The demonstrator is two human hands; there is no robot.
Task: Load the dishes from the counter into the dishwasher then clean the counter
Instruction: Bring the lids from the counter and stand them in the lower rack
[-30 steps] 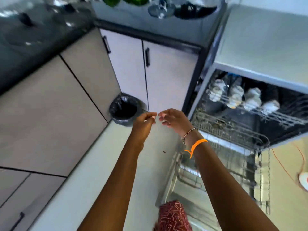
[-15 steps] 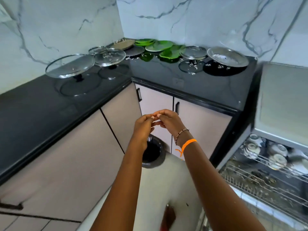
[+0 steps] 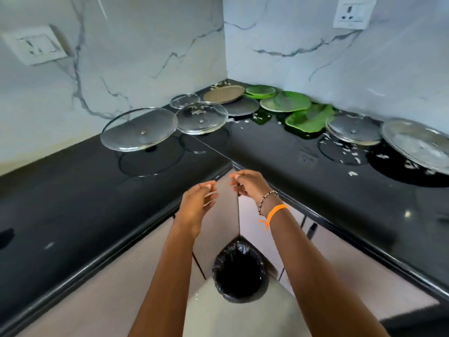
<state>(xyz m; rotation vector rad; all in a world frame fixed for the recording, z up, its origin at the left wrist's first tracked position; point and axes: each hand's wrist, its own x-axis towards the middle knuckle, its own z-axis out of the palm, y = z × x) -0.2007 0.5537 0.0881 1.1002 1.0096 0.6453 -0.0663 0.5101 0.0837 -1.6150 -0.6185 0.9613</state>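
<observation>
On the black L-shaped counter (image 3: 73, 190) lie a large glass lid (image 3: 139, 128), a medium glass lid (image 3: 201, 117) and a small glass lid (image 3: 185, 100). Steel plates (image 3: 223, 93) and green plates (image 3: 291, 100) fill the corner. To the right rest another glass lid (image 3: 353, 127) and a steel plate (image 3: 418, 144). White food scraps (image 3: 352, 152) are scattered around them. My left hand (image 3: 198, 204) and my right hand (image 3: 247, 184) hover just in front of the counter's inner corner, a little apart, with fingers loosely curled and nothing in them. The dishwasher is out of view.
A bin with a black liner (image 3: 239, 271) stands on the floor below my hands, against the corner cabinets (image 3: 97, 288). Wall sockets sit at the upper left (image 3: 34, 48) and upper right (image 3: 351, 12) on the marble backsplash.
My view has swung up from the floor and open dishwasher to the counter corner. My fingertips, which touched each other above the bin, have come apart, and both hands are higher.
</observation>
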